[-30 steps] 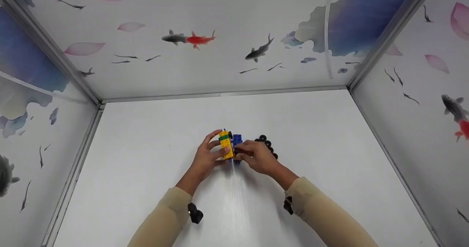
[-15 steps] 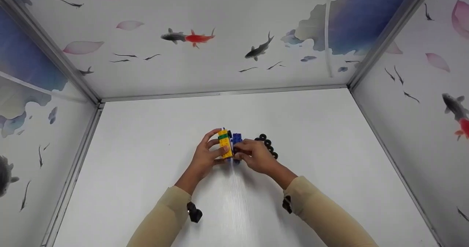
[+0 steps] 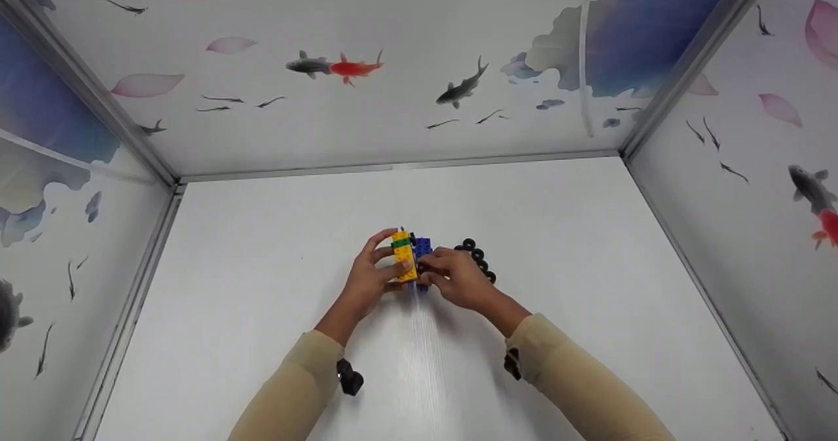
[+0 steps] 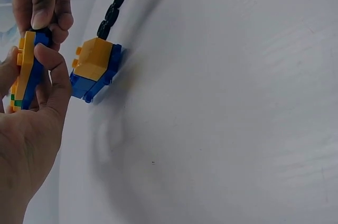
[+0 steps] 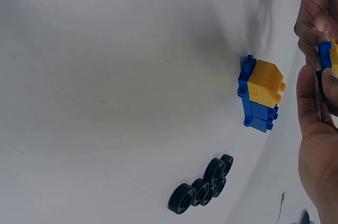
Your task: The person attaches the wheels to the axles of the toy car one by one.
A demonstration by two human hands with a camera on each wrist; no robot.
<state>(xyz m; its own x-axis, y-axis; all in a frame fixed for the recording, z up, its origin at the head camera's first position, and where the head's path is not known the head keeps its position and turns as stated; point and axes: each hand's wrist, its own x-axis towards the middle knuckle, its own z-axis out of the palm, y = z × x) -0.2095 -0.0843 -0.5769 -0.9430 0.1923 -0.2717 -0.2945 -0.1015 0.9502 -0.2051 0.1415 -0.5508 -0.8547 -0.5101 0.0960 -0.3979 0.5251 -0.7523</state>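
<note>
My left hand [image 3: 366, 281] grips a toy car of building bricks [image 3: 403, 254], with yellow and green bricks on a blue base. It is tilted on its side, yellow studs towards me in the head view. The fingertips of my right hand [image 3: 465, 282] pinch a black wheel [image 4: 44, 35] against the blue base; fingers cover most of that wheel. At the car's far end another dark wheel shows on the same side. Behind the hands, on the table, stands a second brick vehicle [image 5: 264, 84] with a blue base, blue bricks and a sloped yellow block.
Several loose black wheels [image 5: 182, 198] lie in a cluster on the white table [image 3: 262, 375], just right of the second vehicle and beyond my right hand. White panels with painted fish [image 3: 459, 93] enclose the table at the back and both sides.
The held car has shifted very slightly in my left hand's grip. My right fingertips stay at the wheel, and the loose wheels lie as before.
</note>
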